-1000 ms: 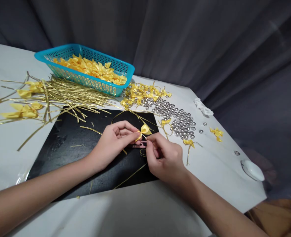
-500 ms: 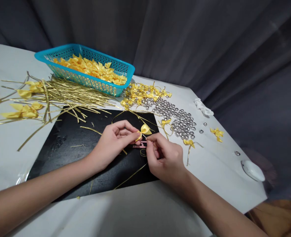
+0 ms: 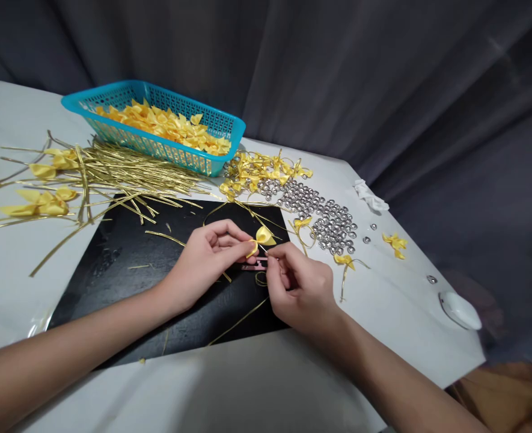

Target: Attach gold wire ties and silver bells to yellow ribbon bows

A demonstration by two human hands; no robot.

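Over the black mat (image 3: 125,300), a yellow ribbon bow (image 3: 264,236) is pinched between the thumb and fingers of my left hand (image 3: 223,249). My right hand (image 3: 298,279) is closed just right of it, thumb and forefinger gripping a thin cord that runs from the bow's middle. The cord's far end is hidden in my fingers. Beneath both hands lies a flat pinkish tool (image 3: 255,264), partly covered, its kind unclear. Loose gold cord (image 3: 165,237) rests on the mat by my left hand.
A blue basket (image 3: 157,139) of yellow bows stands at the back. Gold cords (image 3: 130,168) are heaped before it. Silver beads or rings (image 3: 320,213) and corded bows (image 3: 252,171) lie right of it. A white computer mouse (image 3: 459,310) sits near the right edge.
My hands hold almost the same pose, with the bow and cord still between them. The whole view has shifted very slightly.
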